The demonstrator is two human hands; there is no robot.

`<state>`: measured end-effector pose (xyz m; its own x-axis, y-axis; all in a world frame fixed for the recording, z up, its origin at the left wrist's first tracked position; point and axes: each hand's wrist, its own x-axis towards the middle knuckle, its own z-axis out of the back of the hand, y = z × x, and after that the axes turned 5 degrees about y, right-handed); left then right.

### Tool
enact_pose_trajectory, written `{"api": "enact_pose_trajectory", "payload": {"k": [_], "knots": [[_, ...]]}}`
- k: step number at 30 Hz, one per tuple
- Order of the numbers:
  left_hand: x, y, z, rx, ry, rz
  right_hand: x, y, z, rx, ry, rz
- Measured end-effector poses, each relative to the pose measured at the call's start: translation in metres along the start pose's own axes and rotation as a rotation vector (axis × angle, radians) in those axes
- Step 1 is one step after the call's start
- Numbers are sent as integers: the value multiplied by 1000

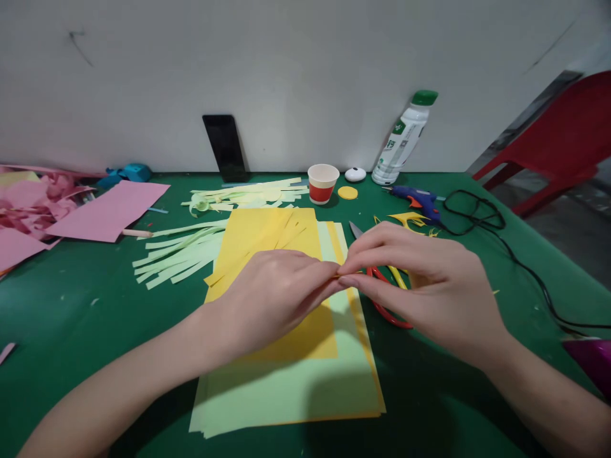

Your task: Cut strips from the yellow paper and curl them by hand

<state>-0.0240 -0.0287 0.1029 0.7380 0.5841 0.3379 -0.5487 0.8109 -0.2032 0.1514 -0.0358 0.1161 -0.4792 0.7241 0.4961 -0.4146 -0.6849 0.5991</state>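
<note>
Over the stack of paper, my left hand (281,289) and my right hand (420,280) meet fingertip to fingertip, both closed in a pinch. Between them shows a sliver of a thin yellow paper strip (359,273); most of it is hidden by the fingers. Beneath lie a yellow sheet (272,229) and larger light green sheets (286,397). Narrow cut yellow strips (217,278) rest on the yellow sheet, beside my left hand. Red-handled scissors (389,315) lie partly under my right hand, next to a yellow stick-like thing (397,277).
Fringed green paper (186,257), pink paper (112,210) and a phone (224,146) are to the left and back. A paper cup (322,184), yellow disc (348,193), white case (355,174) and leaning bottle (403,140) line the wall. A glue gun (422,203) trails its cord right.
</note>
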Motion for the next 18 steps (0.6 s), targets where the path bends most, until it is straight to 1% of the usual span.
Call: {"api": "enact_pose_trajectory", "payload": {"k": [3,5,9,10,12,14,15,18], "knots": [[-1,2,1,-140,57,29,2,-1,4,-20,52,-51],[0,7,4,-249,107,85,4,-6,9,-22,43,-108],[4,23,9,-465,261,285,6,-30,28,-28,-75,-272],[5,27,10,-504,295,337,7,-37,33,-44,-123,-309],[7,33,11,-558,336,415,9,-49,41,-85,-201,-385],[7,35,11,-592,349,446,10,-55,45,-199,-229,-377],[7,35,10,-602,347,444,10,-55,44,-266,-235,-340],[6,31,6,-599,357,400,10,-45,32,-422,-188,-124]]}}
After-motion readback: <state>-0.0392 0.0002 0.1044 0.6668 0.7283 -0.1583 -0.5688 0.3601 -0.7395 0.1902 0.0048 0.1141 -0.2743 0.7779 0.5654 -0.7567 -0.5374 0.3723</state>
